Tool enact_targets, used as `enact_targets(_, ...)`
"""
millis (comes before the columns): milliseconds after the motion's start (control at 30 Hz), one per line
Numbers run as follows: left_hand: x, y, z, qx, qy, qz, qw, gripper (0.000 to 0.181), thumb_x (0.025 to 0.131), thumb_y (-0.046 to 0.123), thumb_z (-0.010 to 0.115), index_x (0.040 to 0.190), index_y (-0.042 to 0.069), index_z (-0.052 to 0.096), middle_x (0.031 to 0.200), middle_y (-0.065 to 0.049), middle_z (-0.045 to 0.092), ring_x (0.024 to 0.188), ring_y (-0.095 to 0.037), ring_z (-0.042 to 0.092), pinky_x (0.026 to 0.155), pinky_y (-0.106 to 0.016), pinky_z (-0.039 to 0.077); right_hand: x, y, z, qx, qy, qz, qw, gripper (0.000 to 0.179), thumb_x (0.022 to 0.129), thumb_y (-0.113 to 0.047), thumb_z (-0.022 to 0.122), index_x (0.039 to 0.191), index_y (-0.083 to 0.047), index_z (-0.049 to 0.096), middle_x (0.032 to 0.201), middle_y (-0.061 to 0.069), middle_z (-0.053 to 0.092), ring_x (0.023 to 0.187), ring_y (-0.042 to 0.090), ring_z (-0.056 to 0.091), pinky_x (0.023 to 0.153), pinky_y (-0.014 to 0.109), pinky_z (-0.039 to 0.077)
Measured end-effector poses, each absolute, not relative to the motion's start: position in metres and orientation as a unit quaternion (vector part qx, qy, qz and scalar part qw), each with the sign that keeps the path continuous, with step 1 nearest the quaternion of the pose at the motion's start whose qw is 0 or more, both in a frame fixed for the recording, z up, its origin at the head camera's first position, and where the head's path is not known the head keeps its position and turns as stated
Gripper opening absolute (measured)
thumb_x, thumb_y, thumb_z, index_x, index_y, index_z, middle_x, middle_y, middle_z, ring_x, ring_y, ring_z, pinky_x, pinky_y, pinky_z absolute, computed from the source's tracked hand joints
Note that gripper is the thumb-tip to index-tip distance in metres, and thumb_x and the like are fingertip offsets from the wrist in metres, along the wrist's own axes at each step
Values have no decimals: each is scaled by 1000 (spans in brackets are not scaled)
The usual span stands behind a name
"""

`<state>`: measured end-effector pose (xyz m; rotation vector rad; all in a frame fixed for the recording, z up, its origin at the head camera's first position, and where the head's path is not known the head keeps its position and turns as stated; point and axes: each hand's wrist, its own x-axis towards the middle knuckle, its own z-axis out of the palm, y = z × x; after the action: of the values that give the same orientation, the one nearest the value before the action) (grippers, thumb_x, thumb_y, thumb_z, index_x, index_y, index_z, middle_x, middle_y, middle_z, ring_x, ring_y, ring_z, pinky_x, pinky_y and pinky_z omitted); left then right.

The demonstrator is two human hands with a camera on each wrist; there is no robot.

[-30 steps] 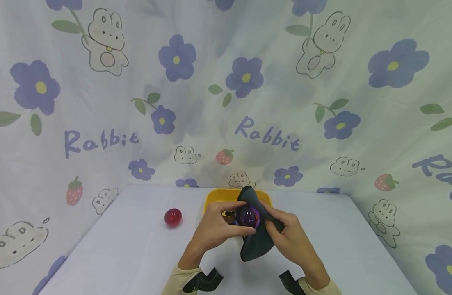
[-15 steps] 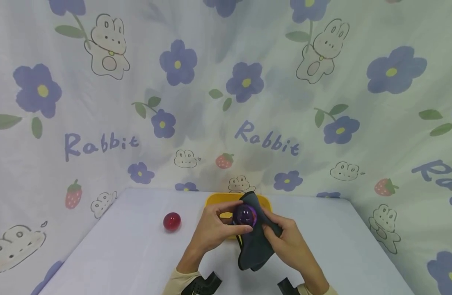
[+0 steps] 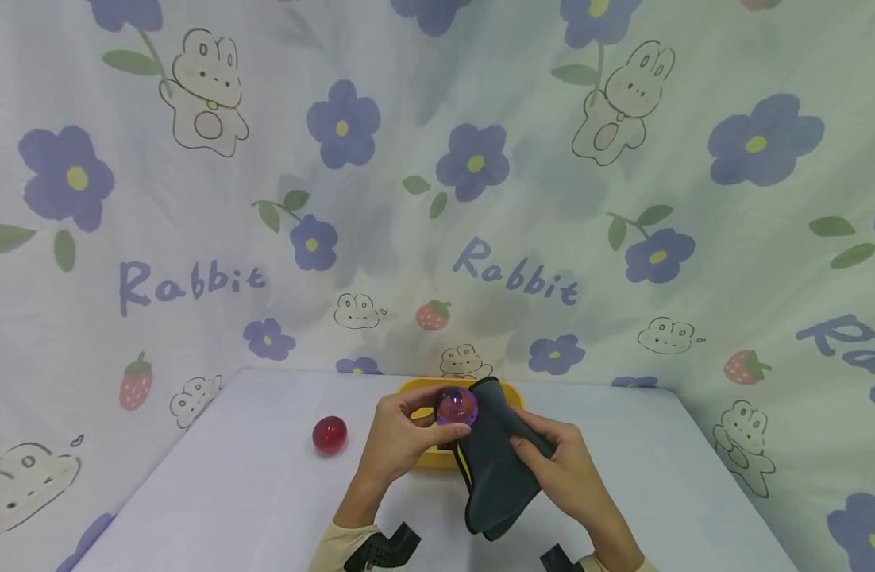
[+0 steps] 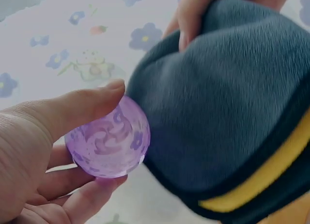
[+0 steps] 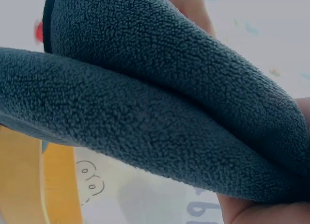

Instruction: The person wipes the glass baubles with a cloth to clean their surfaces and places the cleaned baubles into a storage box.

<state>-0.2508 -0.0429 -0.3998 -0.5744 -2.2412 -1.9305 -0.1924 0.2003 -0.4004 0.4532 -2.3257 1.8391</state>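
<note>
My left hand (image 3: 400,433) pinches a clear purple ball (image 4: 110,139) between thumb and fingertips; swirls show through it in the left wrist view. My right hand (image 3: 560,461) grips a folded dark grey-green cloth (image 3: 500,457), thumb on the near side. The cloth hangs just right of the ball, black-edged, with a yellow strip (image 4: 264,173) along one side. Fuzzy folds of the cloth (image 5: 145,107) fill much of the right wrist view and hide most of my right hand there. Whether ball and cloth touch, I cannot tell.
A yellow tray (image 3: 437,459) stands behind my hands, partly hidden by them and the cloth. To its left, a shiny red ball (image 3: 329,434) lies on the white table (image 3: 230,492). A rabbit-print curtain (image 3: 409,199) rises behind the table.
The purple ball, held in my left hand, has moved left, away from the middle of the cloth, and more of it shows. The cloth now hangs lower in my right hand.
</note>
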Motion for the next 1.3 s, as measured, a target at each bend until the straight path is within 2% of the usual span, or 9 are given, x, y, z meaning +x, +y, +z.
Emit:
enact_targets(100, -255, -46, -404, -180, -745, -639, 69, 54, 73, 21, 95, 123, 16, 76, 119, -5, 77, 111, -22, 73, 97, -34, 61, -193, 203, -400, 137, -770, 618, 83, 44, 98, -5, 66, 141, 2, 61, 142, 27, 62, 106, 6, 73, 82, 24, 63)
enact_targets(200, -260, -49, -408, -168, -753, -631, 76, 56, 73, 22, 95, 125, 16, 75, 121, -5, 77, 113, -23, 72, 99, -38, 60, -193, 205, -399, 133, -769, 618, 93, 44, 97, -6, 67, 140, 1, 61, 144, 24, 61, 112, 3, 69, 86, 21, 61)
enact_targets(367, -266, -50, -417, -154, -765, -620, 80, 54, 74, 24, 95, 124, 16, 75, 121, -5, 76, 115, -25, 72, 101, -47, 59, -194, 207, -398, 126, -764, 627, 85, 45, 98, -7, 66, 142, 0, 60, 146, 22, 60, 119, 10, 68, 90, 21, 60)
enact_targets(533, -272, -51, -427, -149, -770, -617, 67, 50, 74, 25, 95, 120, 16, 76, 119, -5, 77, 115, -24, 71, 102, -48, 59, -194, 209, -397, 104, -759, 639, 76, 45, 98, -8, 67, 142, 0, 60, 143, 23, 62, 117, 20, 72, 88, 26, 63)
enact_targets(767, -281, -52, -439, -146, -780, -605, 60, 50, 76, 26, 94, 121, 13, 76, 118, -6, 77, 114, -24, 71, 102, -48, 59, -195, 210, -399, 98, -757, 642, 68, 46, 98, -7, 66, 143, 1, 59, 143, 23, 62, 113, 17, 73, 86, 27, 64)
enact_targets(933, -288, -54, -448, -147, -792, -589, 54, 55, 78, 28, 92, 126, 8, 73, 123, -11, 75, 115, -27, 71, 103, -49, 59, -196, 211, -399, 111, -758, 640, 63, 49, 99, -10, 66, 144, 4, 56, 145, 26, 59, 116, 23, 72, 87, 29, 64)
enact_targets(1300, -299, -58, -465, -141, -822, -551, 31, 64, 79, 32, 91, 132, 3, 68, 127, -16, 73, 118, -32, 69, 103, -47, 58, -199, 210, -402, 98, -756, 644, 57, 48, 98, -10, 66, 144, 2, 57, 147, 25, 58, 122, 28, 69, 89, 30, 64)
